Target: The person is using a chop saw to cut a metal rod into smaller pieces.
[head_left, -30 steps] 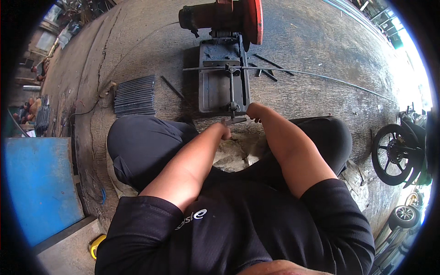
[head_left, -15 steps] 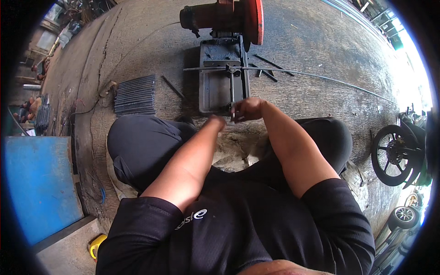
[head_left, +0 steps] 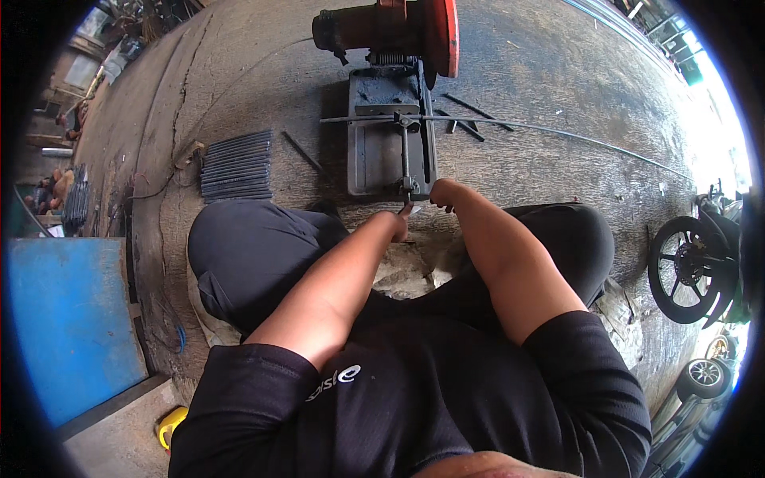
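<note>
Bare left hand curls at the straight grey steel screw; bare right hand bends half-closed nearby; cannot tell what either grips; long thin grey rod lies crosswise beyond.

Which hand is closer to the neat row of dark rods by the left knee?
Left. The left hand is right of the rods; the right hand is farther right, by the saw base.

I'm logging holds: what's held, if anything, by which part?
Cannot be told: left hand and right hand are near the clamp screw, any grip unclear.
</note>
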`<state>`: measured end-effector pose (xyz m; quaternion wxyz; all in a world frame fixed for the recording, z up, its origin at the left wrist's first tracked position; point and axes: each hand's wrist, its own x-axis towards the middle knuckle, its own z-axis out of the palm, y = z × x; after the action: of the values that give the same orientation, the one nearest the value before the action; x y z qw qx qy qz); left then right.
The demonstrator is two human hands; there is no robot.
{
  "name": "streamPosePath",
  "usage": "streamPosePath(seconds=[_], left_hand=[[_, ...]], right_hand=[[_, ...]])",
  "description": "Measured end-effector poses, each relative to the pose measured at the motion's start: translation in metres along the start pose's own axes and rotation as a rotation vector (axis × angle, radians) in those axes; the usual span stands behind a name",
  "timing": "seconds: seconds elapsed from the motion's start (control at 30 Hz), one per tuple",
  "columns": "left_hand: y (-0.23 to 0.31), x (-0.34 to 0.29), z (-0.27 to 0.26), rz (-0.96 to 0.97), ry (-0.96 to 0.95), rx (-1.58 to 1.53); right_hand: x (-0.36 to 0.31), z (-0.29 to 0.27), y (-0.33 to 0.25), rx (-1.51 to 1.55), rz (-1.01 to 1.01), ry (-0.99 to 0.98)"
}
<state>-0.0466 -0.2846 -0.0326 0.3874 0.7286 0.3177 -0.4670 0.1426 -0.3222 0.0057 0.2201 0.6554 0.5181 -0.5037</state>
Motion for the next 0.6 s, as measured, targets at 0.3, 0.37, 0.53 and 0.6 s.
streamPosePath(seconds=[0.3, 0.37, 0.53, 0.6], left_hand=[[0.004, 0.026, 0.007, -0.258, -0.326, 0.294], [0.009, 0.015, 0.003, -0.252, -0.296, 0.293], [0.011, -0.007, -0.007, -0.158, -0.198, 0.243], [0.012, -0.015, -0.012, -0.12, -0.151, 0.209]], right_hand=[[0.006, 0.001, 0.0, -0.45, -0.122, -0.038], [0.009, 0.003, 0.001, -0.22, -0.038, -0.042], [0.001, 0.008, -0.001, 0.186, 0.073, -0.065], [-0.005, 0.008, -0.005, 0.359, 0.091, -0.063]])
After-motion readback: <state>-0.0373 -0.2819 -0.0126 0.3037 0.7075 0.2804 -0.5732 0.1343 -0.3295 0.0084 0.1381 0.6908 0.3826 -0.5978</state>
